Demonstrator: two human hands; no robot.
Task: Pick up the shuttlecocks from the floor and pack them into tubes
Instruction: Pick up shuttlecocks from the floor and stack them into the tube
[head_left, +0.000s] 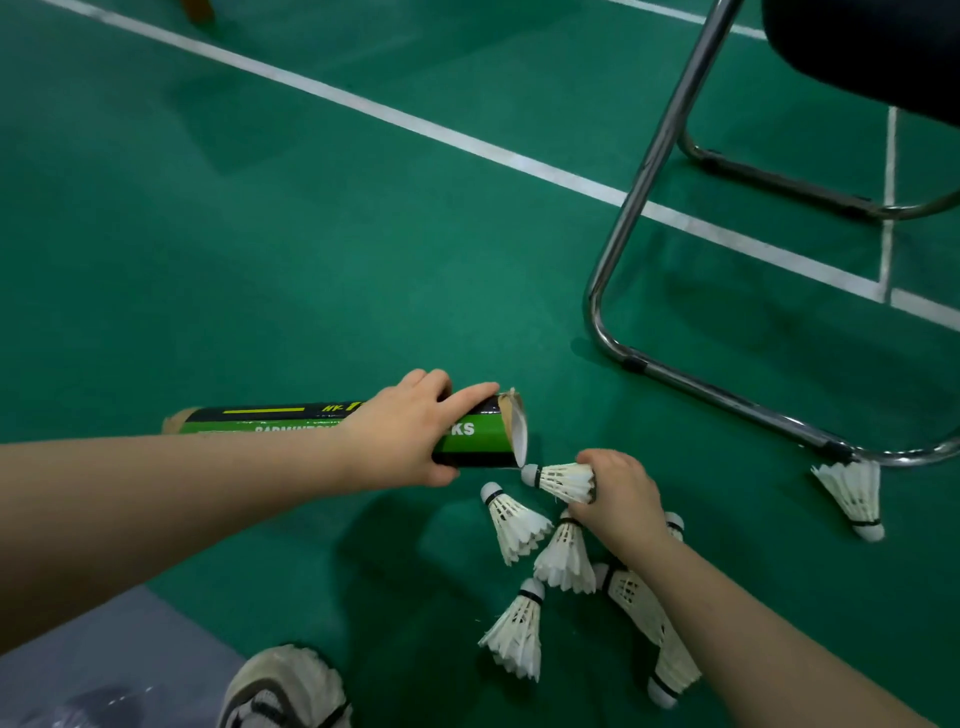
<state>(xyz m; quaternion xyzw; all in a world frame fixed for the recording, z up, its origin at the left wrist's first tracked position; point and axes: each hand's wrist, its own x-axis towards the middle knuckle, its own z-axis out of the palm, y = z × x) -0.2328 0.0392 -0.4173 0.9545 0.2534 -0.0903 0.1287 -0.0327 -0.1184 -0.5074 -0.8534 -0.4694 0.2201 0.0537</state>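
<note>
Near left, a grey mat (78, 649) and the toe of a shoe (291, 686) sit at the bottom edge. Over to the tube (260, 421), black and green, lying level across the green floor (260, 234), open mouth facing right. The left hand (410, 431) grips it just short of that mouth, fingers curled over the top, thumb underneath. Right at the lower rim of the mouth is the cork of a shuttlecock (563, 480), pointing left. The right hand (618, 493) pinches its feather skirt. Just nearer, loose shuttlecocks (514, 522) lie in a cluster on the floor, some partly hidden under the right forearm. Further right, one more shuttlecock (854, 493) rests cork-down against the chrome frame of a chair (639, 182). A white court line (363, 104) runs across the far side.
</note>
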